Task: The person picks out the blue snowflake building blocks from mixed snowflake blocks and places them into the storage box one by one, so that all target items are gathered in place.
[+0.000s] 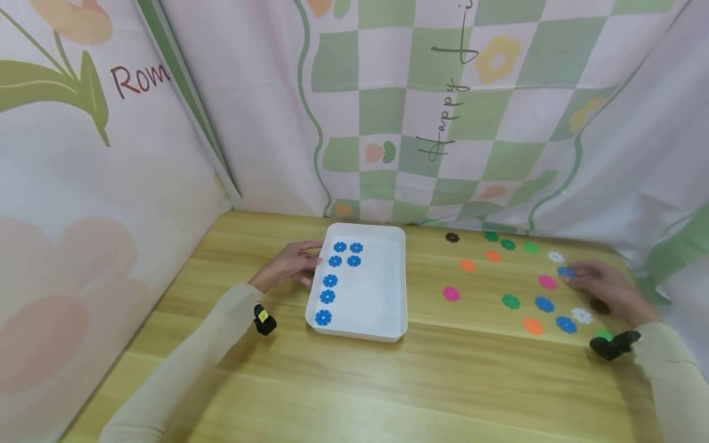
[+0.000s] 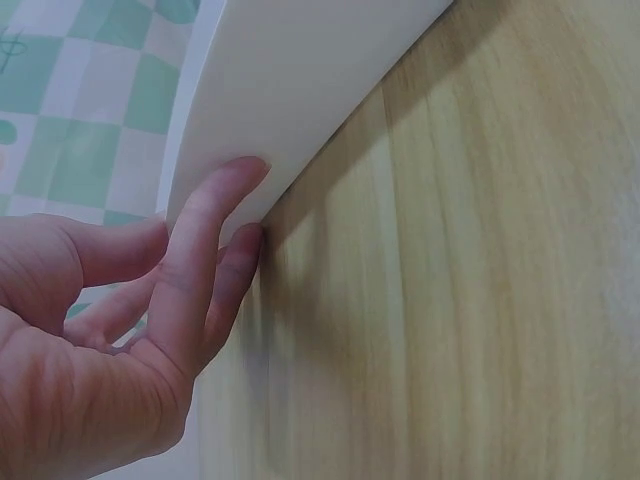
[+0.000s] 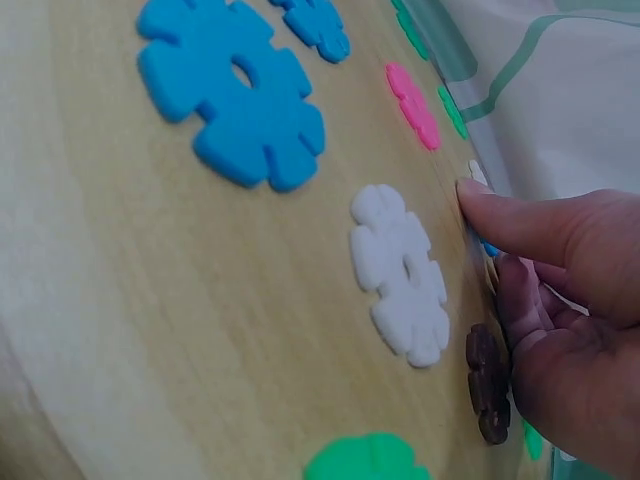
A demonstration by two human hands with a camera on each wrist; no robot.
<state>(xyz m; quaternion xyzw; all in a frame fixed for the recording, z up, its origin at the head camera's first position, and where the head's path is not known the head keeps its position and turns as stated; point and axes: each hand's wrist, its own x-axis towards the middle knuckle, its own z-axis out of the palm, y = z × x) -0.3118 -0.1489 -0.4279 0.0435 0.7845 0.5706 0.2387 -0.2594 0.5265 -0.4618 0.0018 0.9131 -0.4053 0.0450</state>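
1. Head view: I look down on a wood-grain worktop (image 1: pixel 443 381). Toward its far edge, left of centre, stands a white tray (image 1: pixel 382 295). Seven flower-shaped blue discs (image 1: pixel 330 280) lie in it, five along the left wall, two beside the farthest of these. Toward the worktop's right edge is a scatter of loose discs (image 1: pixel 533 326) in mixed colours. There the right hand (image 1: pixel 606 292) reaches a single blue piece (image 1: pixel 566 271).

2. Left wrist view: I see the left hand with fingers loosely bent, fingertips against the tray's outer left wall, thumb by the rim. It grasps nothing, merely steadying, I judge.

3. Right wrist view: thumb and fingers are nearly closed, a sliver of blue between them; I read a pinch, but cannot tell whether the piece is lifted. Picking up seems the step in hand. Next, I judge, calls for a firm edge grip, then a clear lift leftward to the tray.
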